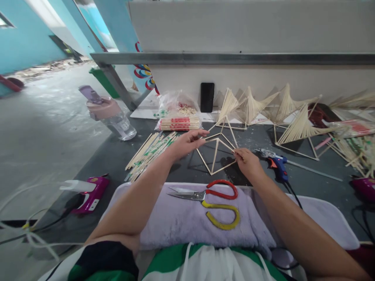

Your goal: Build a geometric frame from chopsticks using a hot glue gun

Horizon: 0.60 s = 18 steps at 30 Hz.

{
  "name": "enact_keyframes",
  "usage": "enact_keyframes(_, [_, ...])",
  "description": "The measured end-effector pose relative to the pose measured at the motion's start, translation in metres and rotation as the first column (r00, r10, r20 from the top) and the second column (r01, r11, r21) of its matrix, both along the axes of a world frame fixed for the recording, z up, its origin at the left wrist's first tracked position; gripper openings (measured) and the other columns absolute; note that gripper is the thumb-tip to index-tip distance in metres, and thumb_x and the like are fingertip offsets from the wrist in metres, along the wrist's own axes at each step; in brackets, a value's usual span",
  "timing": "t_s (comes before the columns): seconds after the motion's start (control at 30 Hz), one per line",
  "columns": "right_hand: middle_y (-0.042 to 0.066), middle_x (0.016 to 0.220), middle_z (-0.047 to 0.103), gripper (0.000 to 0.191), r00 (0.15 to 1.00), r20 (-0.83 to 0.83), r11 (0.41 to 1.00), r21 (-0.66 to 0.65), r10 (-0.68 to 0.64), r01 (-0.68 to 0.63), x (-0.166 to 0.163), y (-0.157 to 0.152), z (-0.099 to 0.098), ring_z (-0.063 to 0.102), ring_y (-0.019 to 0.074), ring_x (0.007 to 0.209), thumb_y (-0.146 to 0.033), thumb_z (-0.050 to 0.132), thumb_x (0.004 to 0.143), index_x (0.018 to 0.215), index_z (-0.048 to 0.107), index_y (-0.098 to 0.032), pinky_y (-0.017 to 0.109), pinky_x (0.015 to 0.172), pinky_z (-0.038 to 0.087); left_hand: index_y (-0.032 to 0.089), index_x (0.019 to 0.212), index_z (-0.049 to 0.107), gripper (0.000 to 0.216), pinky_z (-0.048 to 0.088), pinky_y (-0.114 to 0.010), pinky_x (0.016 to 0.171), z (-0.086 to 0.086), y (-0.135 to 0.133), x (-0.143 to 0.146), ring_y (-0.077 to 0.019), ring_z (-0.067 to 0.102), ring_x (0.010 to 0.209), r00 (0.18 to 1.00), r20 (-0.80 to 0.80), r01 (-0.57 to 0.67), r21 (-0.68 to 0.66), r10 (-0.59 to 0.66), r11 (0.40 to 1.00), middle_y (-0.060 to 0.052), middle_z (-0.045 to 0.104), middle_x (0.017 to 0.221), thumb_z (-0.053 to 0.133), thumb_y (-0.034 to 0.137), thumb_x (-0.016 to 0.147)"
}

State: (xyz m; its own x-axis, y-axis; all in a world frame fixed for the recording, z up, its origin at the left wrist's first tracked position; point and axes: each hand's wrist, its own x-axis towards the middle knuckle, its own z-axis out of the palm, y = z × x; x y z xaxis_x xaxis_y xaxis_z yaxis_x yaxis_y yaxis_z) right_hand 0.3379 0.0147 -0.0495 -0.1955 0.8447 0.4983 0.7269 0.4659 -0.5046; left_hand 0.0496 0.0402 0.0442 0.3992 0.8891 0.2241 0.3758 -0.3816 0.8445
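A frame of thin wooden sticks [215,157], joined in triangles, stands on the dark table in front of me. My right hand [247,162] pinches its right corner between thumb and fingertips. My left hand [189,144] is at the left corner, its fingers stretched out and apart; whether its thumb touches the sticks I cannot tell. Nearer to me, scissors [202,195] with one red and one yellow handle loop lie on a lilac cloth [175,230]. To the right of my right hand lies a blue glue gun [279,166].
Loose sticks [150,154] and a packed bundle [180,123] lie left. A water bottle [113,115] stands at the table's left edge, a purple power strip [92,195] nearer me. A phone [207,97] leans behind. Fan-shaped stick models [299,130] stand right.
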Motion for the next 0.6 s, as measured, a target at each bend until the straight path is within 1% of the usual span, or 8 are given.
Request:
enact_keyframes(0.1, [0.009, 0.1, 0.074, 0.024, 1.0, -0.03, 1.0, 0.002, 0.005, -0.005, 0.002, 0.005, -0.001, 0.07, 0.0229, 0.093, -0.026, 0.048, 0.094, 0.097, 0.072, -0.023, 0.039, 0.085, 0.057, 0.017, 0.128, 0.067, 0.049, 0.045, -0.038, 0.106, -0.019, 0.021, -0.004, -0.0249, 0.061, 0.118, 0.988, -0.028, -0.152, -0.013, 0.151, 0.988, -0.011, 0.066, 0.131, 0.059, 0.044, 0.088])
enact_keyframes(0.17, [0.009, 0.096, 0.074, 0.022, 0.998, -0.064, 1.0, 0.008, 0.01, -0.01, 0.003, 0.01, -0.001, 0.069, 0.0231, 0.091, -0.026, 0.049, 0.093, 0.093, 0.071, -0.024, 0.04, 0.083, 0.058, 0.013, 0.132, 0.064, 0.056, 0.041, -0.04, 0.113, -0.031, 0.031, -0.001, -0.0275, 0.058, 0.126, 0.989, -0.041, -0.147, -0.055, 0.145, 0.988, -0.013, 0.064, 0.137, 0.063, 0.043, 0.084])
enact_keyframes(0.27, [0.008, 0.095, 0.073, 0.019, 0.989, -0.149, 0.999, 0.034, 0.024, -0.019, 0.005, 0.015, 0.0, 0.069, 0.0234, 0.092, -0.026, 0.051, 0.091, 0.093, 0.07, -0.023, 0.042, 0.085, 0.057, 0.012, 0.134, 0.062, 0.06, 0.041, -0.041, 0.112, -0.039, 0.036, 0.006, -0.0277, 0.059, 0.125, 0.994, -0.024, -0.108, -0.109, 0.106, 0.988, -0.013, 0.066, 0.134, 0.064, 0.041, 0.081])
enact_keyframes(0.3, [0.009, 0.099, 0.072, 0.02, 0.982, -0.189, 0.999, 0.032, 0.028, -0.023, 0.005, 0.016, 0.0, 0.069, 0.0234, 0.094, -0.027, 0.051, 0.091, 0.097, 0.069, -0.023, 0.042, 0.085, 0.057, 0.012, 0.131, 0.064, 0.058, 0.043, -0.04, 0.11, -0.039, 0.035, 0.008, -0.027, 0.061, 0.12, 0.995, -0.028, -0.102, -0.118, 0.1, 0.988, -0.011, 0.069, 0.128, 0.063, 0.041, 0.081])
enact_keyframes(0.37, [0.012, 0.118, 0.067, 0.028, 0.961, -0.273, 0.999, -0.007, 0.045, -0.049, 0.004, 0.016, 0.001, 0.069, 0.023, 0.098, -0.029, 0.052, 0.092, 0.115, 0.066, -0.023, 0.042, 0.083, 0.059, 0.013, 0.12, 0.07, 0.05, 0.048, -0.037, 0.101, -0.037, 0.029, 0.008, -0.024, 0.065, 0.108, 0.993, -0.051, -0.109, -0.148, 0.103, 0.983, -0.008, 0.073, 0.115, 0.063, 0.041, 0.08])
enact_keyframes(0.47, [0.018, 0.141, 0.05, 0.046, 0.929, -0.365, 0.995, -0.044, 0.069, -0.091, 0.002, 0.011, 0.008, 0.068, 0.0226, 0.104, -0.035, 0.052, 0.093, 0.138, 0.05, -0.024, 0.041, 0.083, 0.059, 0.012, 0.102, 0.073, 0.038, 0.052, -0.029, 0.079, -0.032, 0.017, 0.006, -0.017, 0.066, 0.084, 0.987, -0.029, -0.16, -0.272, 0.158, 0.949, -0.006, 0.074, 0.096, 0.065, 0.041, 0.078])
enact_keyframes(0.53, [0.017, 0.136, 0.052, 0.046, 0.924, -0.377, 0.998, -0.002, 0.06, -0.066, 0.001, 0.004, 0.015, 0.067, 0.0228, 0.105, -0.038, 0.052, 0.094, 0.136, 0.048, -0.022, 0.041, 0.087, 0.057, 0.012, 0.094, 0.072, 0.033, 0.048, -0.024, 0.066, -0.028, 0.008, 0.005, -0.013, 0.064, 0.074, 0.981, 0.021, -0.174, -0.361, 0.194, 0.916, -0.005, 0.071, 0.088, 0.066, 0.041, 0.078])
enact_keyframes(0.6, [0.014, 0.12, 0.059, 0.037, 0.936, -0.346, 0.998, 0.054, 0.06, -0.044, 0.002, -0.004, 0.022, 0.065, 0.0225, 0.101, -0.04, 0.052, 0.095, 0.127, 0.052, -0.021, 0.041, 0.089, 0.055, 0.012, 0.09, 0.071, 0.031, 0.046, -0.021, 0.06, -0.025, 0.0, 0.007, -0.0109, 0.062, 0.069, 0.974, 0.069, -0.169, -0.423, 0.218, 0.89, -0.005, 0.069, 0.084, 0.069, 0.04, 0.077])
